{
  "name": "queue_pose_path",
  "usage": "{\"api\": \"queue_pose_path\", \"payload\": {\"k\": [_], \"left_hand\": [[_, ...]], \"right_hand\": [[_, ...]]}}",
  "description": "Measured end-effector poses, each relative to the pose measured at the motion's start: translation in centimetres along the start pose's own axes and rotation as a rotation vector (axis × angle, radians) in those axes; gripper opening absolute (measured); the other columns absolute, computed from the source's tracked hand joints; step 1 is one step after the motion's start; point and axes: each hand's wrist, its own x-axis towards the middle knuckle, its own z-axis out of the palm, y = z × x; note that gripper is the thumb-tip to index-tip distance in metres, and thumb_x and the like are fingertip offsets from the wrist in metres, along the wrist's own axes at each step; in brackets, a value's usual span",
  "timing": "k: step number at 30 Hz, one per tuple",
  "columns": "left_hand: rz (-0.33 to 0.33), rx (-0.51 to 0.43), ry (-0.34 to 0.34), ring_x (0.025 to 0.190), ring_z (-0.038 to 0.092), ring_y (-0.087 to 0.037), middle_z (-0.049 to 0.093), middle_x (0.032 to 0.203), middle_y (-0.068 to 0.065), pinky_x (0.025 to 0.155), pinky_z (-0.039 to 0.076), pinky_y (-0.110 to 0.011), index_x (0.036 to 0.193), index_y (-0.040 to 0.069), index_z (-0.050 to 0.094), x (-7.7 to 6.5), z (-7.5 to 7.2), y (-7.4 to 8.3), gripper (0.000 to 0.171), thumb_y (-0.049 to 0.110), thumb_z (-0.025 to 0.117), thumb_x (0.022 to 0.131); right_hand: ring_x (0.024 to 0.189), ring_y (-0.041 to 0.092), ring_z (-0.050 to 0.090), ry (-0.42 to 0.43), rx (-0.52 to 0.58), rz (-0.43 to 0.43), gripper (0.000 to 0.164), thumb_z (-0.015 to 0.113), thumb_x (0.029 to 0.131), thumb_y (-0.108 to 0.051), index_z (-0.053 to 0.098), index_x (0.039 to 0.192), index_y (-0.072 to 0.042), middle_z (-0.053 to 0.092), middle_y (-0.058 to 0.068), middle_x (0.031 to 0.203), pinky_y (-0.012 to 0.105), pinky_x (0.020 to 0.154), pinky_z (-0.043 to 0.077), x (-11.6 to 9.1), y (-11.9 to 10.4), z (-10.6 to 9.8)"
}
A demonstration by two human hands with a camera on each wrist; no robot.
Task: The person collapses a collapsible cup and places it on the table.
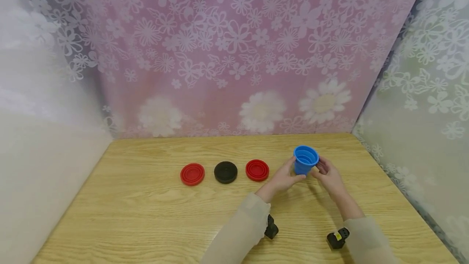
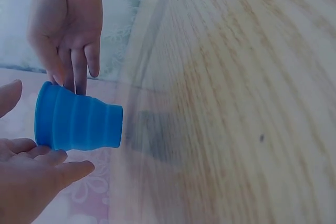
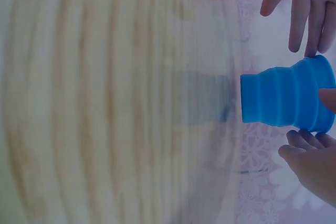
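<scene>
A blue collapsible cup (image 1: 306, 156), fully extended with stepped rings, stands upright between my two hands at the right of the table. My left hand (image 1: 283, 179) holds its left side, fingertips at the rim. From the other side, my right hand (image 1: 331, 178) holds the cup by the rim. Close over the wood, the narrow base (image 2: 116, 125) shows above its dark reflection in the left wrist view. In the right wrist view, the right thumb (image 3: 328, 99) overlaps the cup wall, and the fingers (image 3: 300, 141) lie along the rim's side.
Left of the hands, two red collapsed cups (image 1: 257, 170) (image 1: 192, 174) lie flat in a row, with a black collapsed cup (image 1: 225, 172) between them. Floral curtains (image 1: 238, 52) enclose the wooden table (image 1: 154, 215) at the back and sides.
</scene>
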Motion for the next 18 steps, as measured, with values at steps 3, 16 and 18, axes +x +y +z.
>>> {"api": "queue_pose_path", "payload": {"k": [3, 16, 18], "left_hand": [[-0.041, -0.030, 0.032, 0.127, 0.025, -0.019, 0.028, 0.140, -0.003, 0.100, 0.027, -0.040, 0.139, 0.012, 0.027, -0.6, -0.5, 0.1, 0.064, 0.020, 0.060, 0.085], [0.089, -0.148, 0.196, 0.121, 0.038, -0.022, 0.040, 0.129, -0.003, 0.090, 0.039, -0.044, 0.132, 0.011, 0.040, -2.9, -3.2, 0.2, 0.050, 0.010, 0.058, 0.086], [0.111, -0.153, 0.222, 0.119, 0.040, -0.022, 0.041, 0.126, -0.003, 0.089, 0.040, -0.044, 0.132, 0.011, 0.040, -3.2, -3.6, 0.3, 0.050, 0.008, 0.058, 0.085]], "right_hand": [[0.125, 0.038, 0.025, 0.031, 0.016, -0.027, 0.063, 0.052, 0.086, 0.003, 0.015, 0.137, 0.008, 0.024, 0.029, 0.136, 0.044, 0.097, 0.026, -0.3, -0.4, 0.4], [0.114, 0.019, 0.045, 0.157, 0.093, -0.148, 0.051, 0.058, 0.084, -0.001, 0.036, 0.129, 0.007, 0.041, 0.026, 0.126, 0.019, 0.088, 0.039, -1.3, -2.5, 3.1], [0.109, 0.010, 0.048, 0.146, 0.127, -0.177, 0.050, 0.058, 0.083, 0.001, 0.036, 0.128, 0.009, 0.041, 0.029, 0.125, 0.013, 0.083, 0.040, -1.5, -2.9, 3.5]]}}
